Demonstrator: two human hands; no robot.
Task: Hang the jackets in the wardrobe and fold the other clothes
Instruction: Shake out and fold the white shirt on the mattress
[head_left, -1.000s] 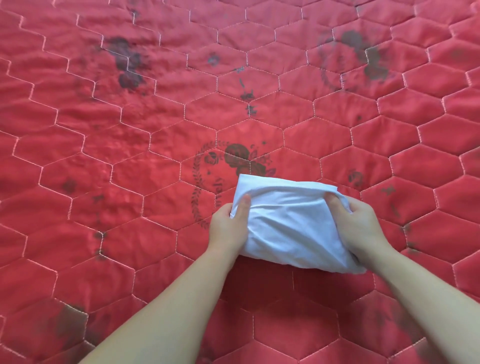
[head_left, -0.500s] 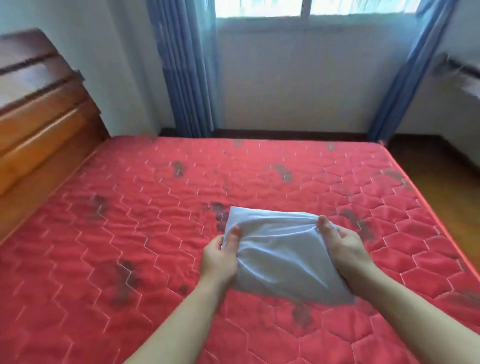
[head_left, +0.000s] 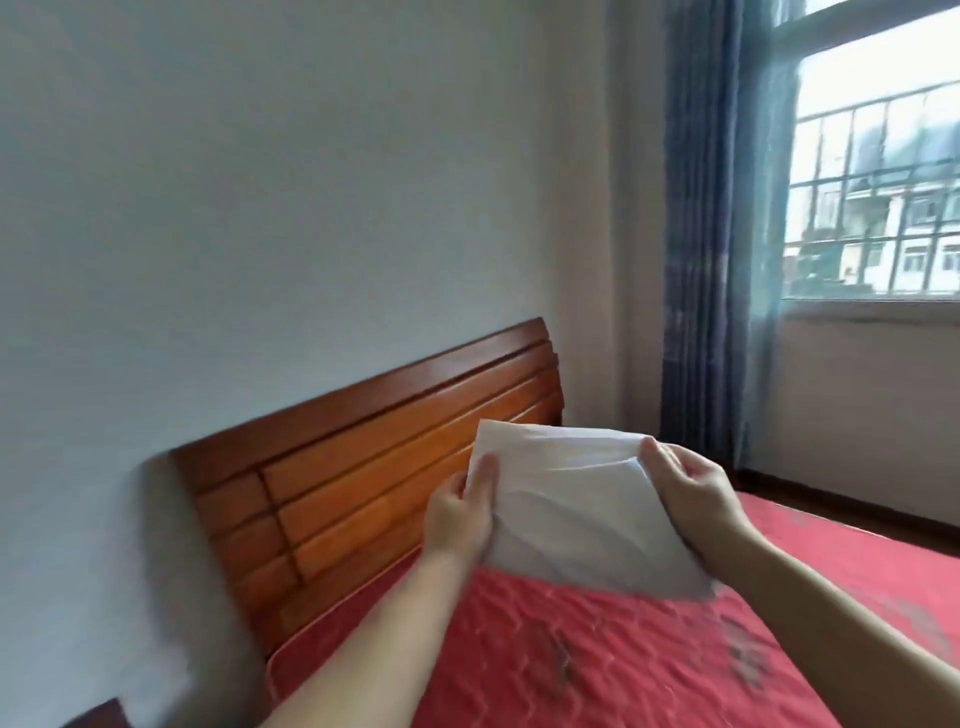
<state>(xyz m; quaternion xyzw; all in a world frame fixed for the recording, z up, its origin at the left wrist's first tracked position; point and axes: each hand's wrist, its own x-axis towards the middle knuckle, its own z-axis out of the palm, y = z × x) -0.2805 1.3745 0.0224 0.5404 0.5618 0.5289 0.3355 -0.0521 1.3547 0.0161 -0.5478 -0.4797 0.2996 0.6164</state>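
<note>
- I see a folded white cloth (head_left: 582, 514) held up in the air above the red quilted bed (head_left: 649, 654), in front of the wooden headboard (head_left: 363, 467).
- My left hand (head_left: 460, 514) grips the cloth's left edge, thumb pressed flat on the top face and the fingers tucked under it.
- My right hand (head_left: 691, 486) grips the right edge the same way, thumb on top near the far corner, fingers curled beneath.
- The cloth sags a little between the two hands, and its near corner hangs down toward the bed without clearly touching it; motion blur makes that hard to judge.
- Both bare forearms reach in from the lower edge of the view.
- The bed carries dark printed patches on its red cover.
- Behind the headboard stands a plain pale wall (head_left: 260, 208).
- To the right hangs a blue curtain (head_left: 701, 234) beside a barred window (head_left: 878, 197), with buildings showing outside.
</note>
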